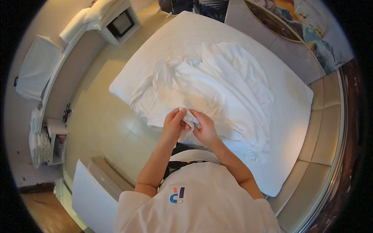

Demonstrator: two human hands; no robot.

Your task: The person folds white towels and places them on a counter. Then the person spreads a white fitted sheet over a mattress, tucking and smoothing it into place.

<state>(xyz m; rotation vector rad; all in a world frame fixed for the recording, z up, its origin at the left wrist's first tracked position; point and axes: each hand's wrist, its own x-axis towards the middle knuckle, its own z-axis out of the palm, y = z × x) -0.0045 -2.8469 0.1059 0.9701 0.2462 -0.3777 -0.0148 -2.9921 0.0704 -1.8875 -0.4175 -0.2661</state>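
Both hands meet in front of my waist, over the near side of a bed. Between thumb and fingers, my left hand (174,122) pinches a folded edge of white cloth. My right hand (205,126) grips the same bit of cloth a little to the right. The white fabric (215,84), perhaps a sheet or duvet cover, lies crumpled across the mattress (288,125), which has a smooth white covering. How the held edge joins the heap is partly hidden by my hands.
A padded beige headboard (322,131) runs along the right. At the left, a long white console (72,52) carries pillows (102,10) and a cloth-draped object (39,68). Stacked white linens (39,145) sit by a small cabinet (58,142). A white-topped piece of furniture (91,195) stands lower left.
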